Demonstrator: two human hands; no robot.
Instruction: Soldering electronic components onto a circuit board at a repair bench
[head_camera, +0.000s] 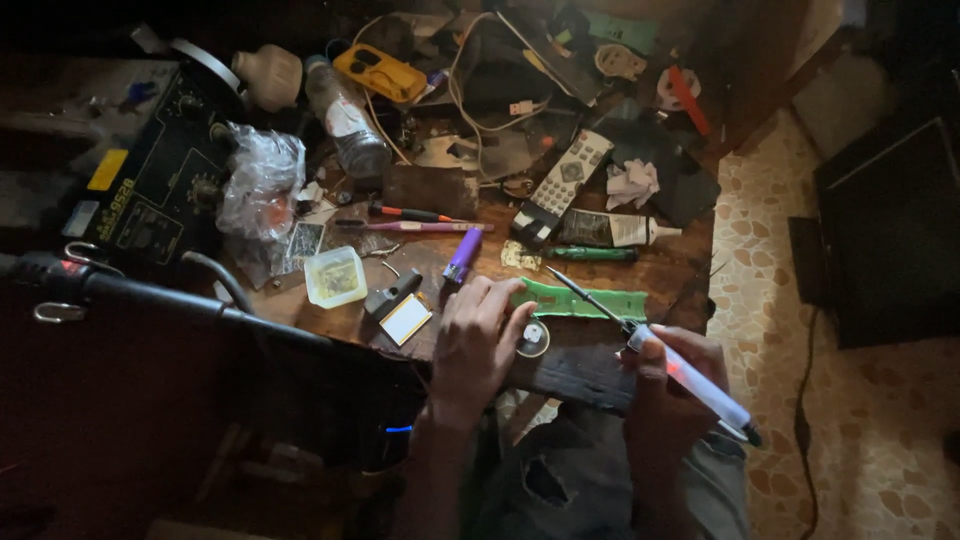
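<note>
My right hand (668, 385) grips a soldering iron (660, 358) with a pale handle, its thin dark tip pointing up-left over a narrow green circuit board (590, 302) lying on the wooden table (580, 375). My left hand (478, 340) rests on the table with fingers spread, fingertips at the left end of the green board. A small round metal part (533, 338) lies beside its thumb. A purple lighter (462, 254) sits just beyond the fingers.
Clutter fills the table: a grey remote control (563, 184), a tube (618, 230), a green pen (592, 254), screwdrivers (412, 214), a small plastic box (335, 276), a plastic bottle (343, 118), a black station unit (160, 185), cables. Tiled floor (860, 420) lies right.
</note>
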